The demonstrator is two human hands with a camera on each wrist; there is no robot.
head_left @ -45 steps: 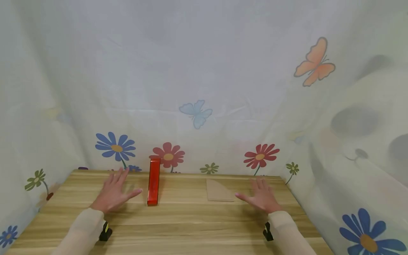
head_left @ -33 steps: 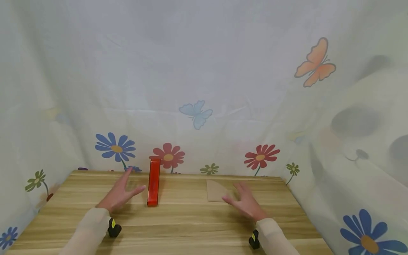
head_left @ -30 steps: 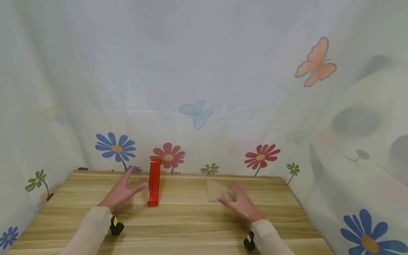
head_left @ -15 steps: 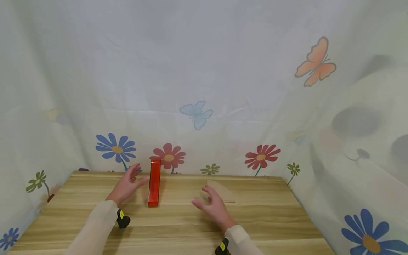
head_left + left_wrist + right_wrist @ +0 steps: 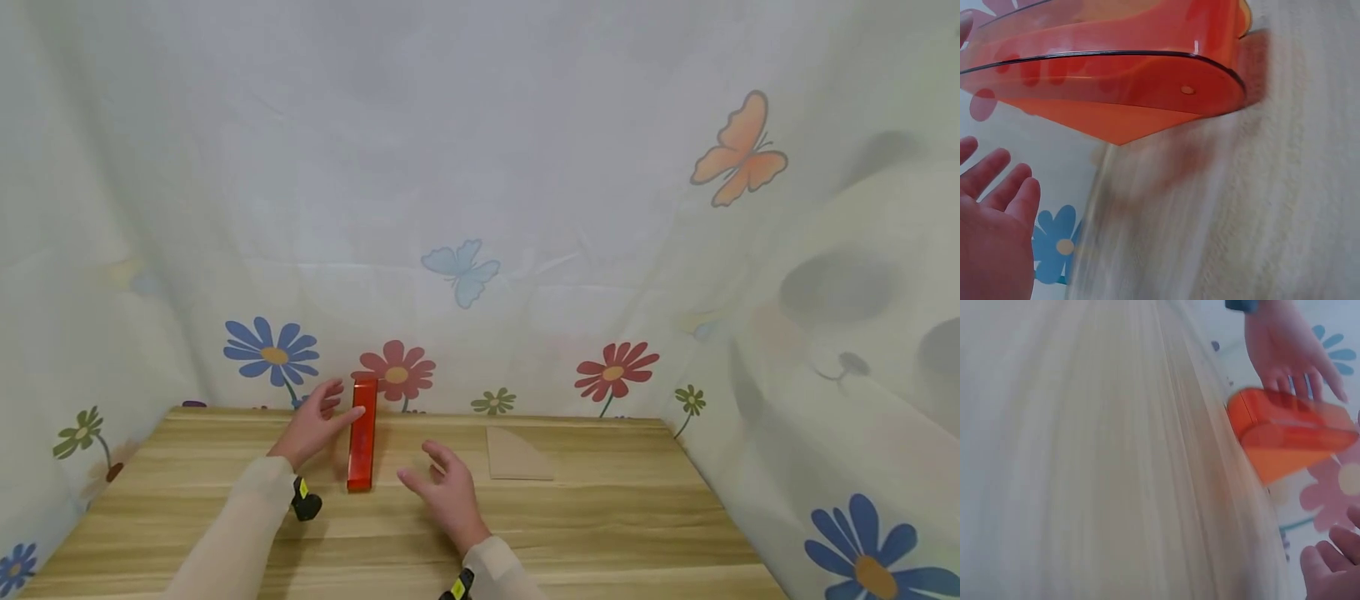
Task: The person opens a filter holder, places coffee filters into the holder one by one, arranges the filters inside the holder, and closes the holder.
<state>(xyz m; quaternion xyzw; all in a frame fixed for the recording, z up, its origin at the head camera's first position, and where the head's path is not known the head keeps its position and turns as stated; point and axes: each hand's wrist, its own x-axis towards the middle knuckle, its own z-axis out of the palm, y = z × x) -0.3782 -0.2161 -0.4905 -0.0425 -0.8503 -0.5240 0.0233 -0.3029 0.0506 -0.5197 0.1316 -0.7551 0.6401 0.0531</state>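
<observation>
A long, narrow case [image 5: 362,442] of translucent red plastic stands at left centre on the table. The left wrist view shows its rounded end and an orange inner part of the red case [image 5: 1147,81]. My left hand [image 5: 311,425] is close on its left side, thumb overlapping the case; whether it touches I cannot tell. Fingers of the left hand [image 5: 1285,350] appear behind the case in the right wrist view. My right hand [image 5: 452,500] hovers to the right of the case, fingers loosely bent, holding nothing.
A flat tan quarter-circle piece [image 5: 516,458] lies right of centre on the wood-grain table [image 5: 600,533]. Behind the table hangs a pale curtain [image 5: 480,167] printed with flowers and butterflies. Black wrist cameras [image 5: 306,504] jut from the inner sides of both sleeves.
My right hand has swept left from beside the tan piece, past it, towards the red case. The left hand has moved right, up to the case. The case has stayed in place.
</observation>
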